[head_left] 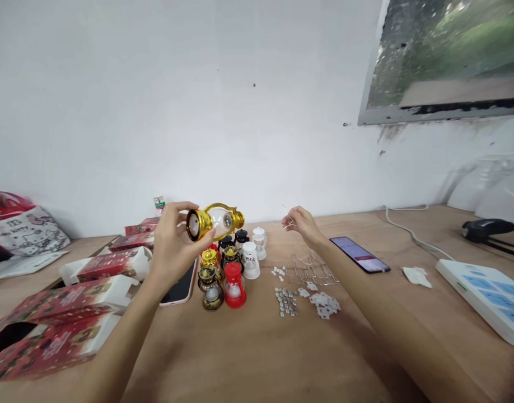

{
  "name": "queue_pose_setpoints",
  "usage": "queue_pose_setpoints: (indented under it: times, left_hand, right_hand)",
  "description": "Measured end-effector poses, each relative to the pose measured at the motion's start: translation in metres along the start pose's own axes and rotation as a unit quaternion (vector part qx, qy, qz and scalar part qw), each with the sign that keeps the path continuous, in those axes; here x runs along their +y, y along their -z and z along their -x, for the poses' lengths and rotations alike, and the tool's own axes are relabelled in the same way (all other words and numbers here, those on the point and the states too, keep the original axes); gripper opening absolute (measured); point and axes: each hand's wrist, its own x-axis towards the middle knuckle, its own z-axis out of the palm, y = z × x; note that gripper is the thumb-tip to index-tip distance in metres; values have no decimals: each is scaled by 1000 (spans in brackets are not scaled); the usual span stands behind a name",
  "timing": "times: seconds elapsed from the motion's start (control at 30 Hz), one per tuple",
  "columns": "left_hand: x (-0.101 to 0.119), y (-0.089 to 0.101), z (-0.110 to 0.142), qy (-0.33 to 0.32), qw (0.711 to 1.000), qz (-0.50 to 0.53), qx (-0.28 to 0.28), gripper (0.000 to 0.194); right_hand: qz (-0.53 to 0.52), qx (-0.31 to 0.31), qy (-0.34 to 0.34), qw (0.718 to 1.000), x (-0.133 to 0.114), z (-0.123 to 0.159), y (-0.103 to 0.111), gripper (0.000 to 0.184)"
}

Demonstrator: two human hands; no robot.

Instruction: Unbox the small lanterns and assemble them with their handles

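My left hand (173,240) is raised above the wooden table (257,352) and grips a gold miniature lantern (215,221), held on its side with its base toward me. My right hand (301,224) hovers to the right, fingers pinched on a thin wire handle (287,215). Below the gold lantern stands a cluster of small lanterns (229,268) in gold, black, red and white. More wire handles (311,267), small white tabs (324,302) and several button batteries (285,301) lie to the right of the cluster.
Open red cartons (72,313) lie along the left. A phone in a pink case (179,288) lies under my left wrist; another phone (360,254) is at the right. A white device (487,294), a cable (402,226) and a printed bag (26,235) sit at the edges.
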Motion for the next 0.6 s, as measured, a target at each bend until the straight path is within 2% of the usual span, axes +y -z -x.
queue_pose_setpoints:
  times: [0.1,0.17,0.3,0.4,0.6]
  left_hand:
    - [-2,-11,1,142,975,164,-42,41]
    - [0,-17,2,220,945,235,-61,42]
    - [7,-24,2,327,884,324,-78,46]
    - [10,-25,2,350,860,364,-71,47]
    - [11,-23,4,312,874,366,-71,46]
  right_hand:
    - [-141,-56,29,988,-23,13,-6,27]
    - [-242,-126,41,961,-39,24,-9,31]
    - [-313,-225,47,921,-64,45,-13,33]
    - [-323,-253,58,910,-72,53,-14,31]
    - [-322,-263,65,907,-72,53,-14,32]
